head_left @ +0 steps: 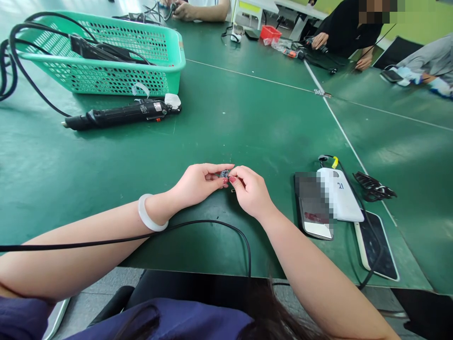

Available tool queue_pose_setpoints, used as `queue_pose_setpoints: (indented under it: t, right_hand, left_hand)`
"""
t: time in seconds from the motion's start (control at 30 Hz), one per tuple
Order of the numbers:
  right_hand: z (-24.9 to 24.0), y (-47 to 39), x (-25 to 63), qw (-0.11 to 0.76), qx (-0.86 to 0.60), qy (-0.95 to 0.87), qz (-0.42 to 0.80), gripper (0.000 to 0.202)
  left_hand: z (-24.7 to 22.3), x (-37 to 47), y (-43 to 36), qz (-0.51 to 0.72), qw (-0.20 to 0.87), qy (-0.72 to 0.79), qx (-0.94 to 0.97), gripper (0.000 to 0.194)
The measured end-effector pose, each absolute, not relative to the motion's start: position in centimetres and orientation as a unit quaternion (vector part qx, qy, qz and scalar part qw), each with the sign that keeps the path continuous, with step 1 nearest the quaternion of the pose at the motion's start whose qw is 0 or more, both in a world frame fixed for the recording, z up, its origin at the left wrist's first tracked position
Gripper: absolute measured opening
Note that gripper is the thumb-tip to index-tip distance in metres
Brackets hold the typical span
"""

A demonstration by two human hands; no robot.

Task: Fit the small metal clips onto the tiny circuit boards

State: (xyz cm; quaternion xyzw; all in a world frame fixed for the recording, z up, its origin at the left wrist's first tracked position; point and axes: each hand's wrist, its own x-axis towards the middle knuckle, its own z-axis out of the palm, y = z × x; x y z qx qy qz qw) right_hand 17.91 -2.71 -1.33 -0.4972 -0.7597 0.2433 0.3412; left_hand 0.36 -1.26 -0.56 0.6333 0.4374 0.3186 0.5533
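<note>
My left hand (198, 186), with a white bangle on its wrist, pinches a small dark grey part (224, 174) between thumb and fingers, just above the green table (226, 137). Its exact kind is too small to make out. My right hand (251, 189) is closed in a pinch at the right edge of that part; whatever sits between its fingertips is hidden. A tiny brass-coloured piece (232, 191) shows just below the right fingers. Across my left forearm runs a black cable (198, 222), which bends down over the table's front edge.
A black electric screwdriver (120, 113) lies before a green basket (116, 75) with cables inside. To the right are a dark phone (309, 203), a white power bank (339, 193), another phone (377, 245) and a coiled cable (375, 185). Other people work across the table.
</note>
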Motion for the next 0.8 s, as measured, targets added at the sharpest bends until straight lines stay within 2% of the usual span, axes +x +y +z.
queue_pose_setpoints:
  t: [0.57, 0.8]
  right_hand:
    - [-0.94, -3.07, 17.5, 0.31, -0.521, -0.765, 0.219, 0.026]
    - [-0.85, -3.05, 17.98, 0.325, -0.505, -0.773, 0.207, 0.018]
  left_hand:
    - [-0.47, 0.45, -1.31, 0.311, 0.503, 0.444, 0.673, 0.044]
    - [-0.19, 0.51, -1.21, 0.314, 0.561, 0.438, 0.629, 0.051]
